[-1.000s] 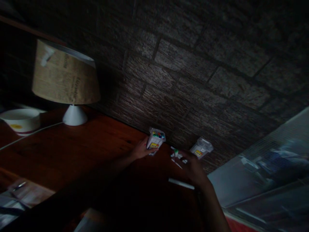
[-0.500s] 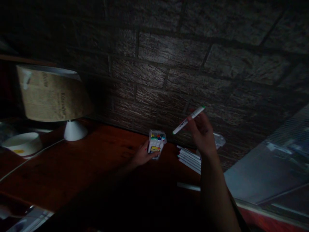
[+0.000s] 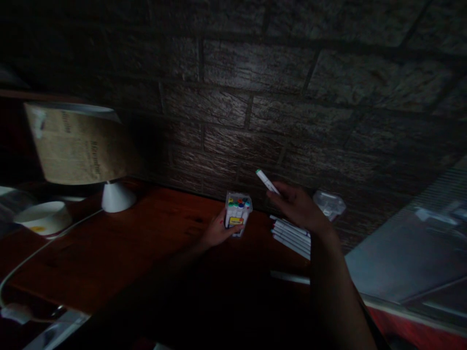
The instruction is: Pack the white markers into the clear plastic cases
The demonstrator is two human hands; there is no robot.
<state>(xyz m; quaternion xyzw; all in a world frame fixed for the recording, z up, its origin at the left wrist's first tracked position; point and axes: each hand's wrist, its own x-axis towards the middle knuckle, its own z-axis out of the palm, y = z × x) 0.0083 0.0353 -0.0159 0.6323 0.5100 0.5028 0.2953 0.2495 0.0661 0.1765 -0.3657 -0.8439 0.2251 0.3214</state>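
Observation:
My left hand (image 3: 218,232) grips a clear plastic marker box (image 3: 237,212) that stands upright on the dark red wooden desk (image 3: 120,243), coloured caps showing at its top. Raised above the desk to the right of the box, my right hand (image 3: 298,206) pinches a white marker with a green cap (image 3: 266,181), cap pointing up and left. Several white markers (image 3: 290,235) lie side by side on the desk under that hand. One more marker (image 3: 290,277) lies alone nearer to me.
A clear plastic lid or second box (image 3: 329,204) sits by the brick wall (image 3: 255,97) at the right. A table lamp (image 3: 78,150) with a paper shade and a white bowl (image 3: 42,217) stand at the left, a white cable (image 3: 40,248) running across the desk.
My right hand picked a green-capped marker from the pile, lifted it high, and has now lowered and turned it toward the box. My left hand stays on the box.

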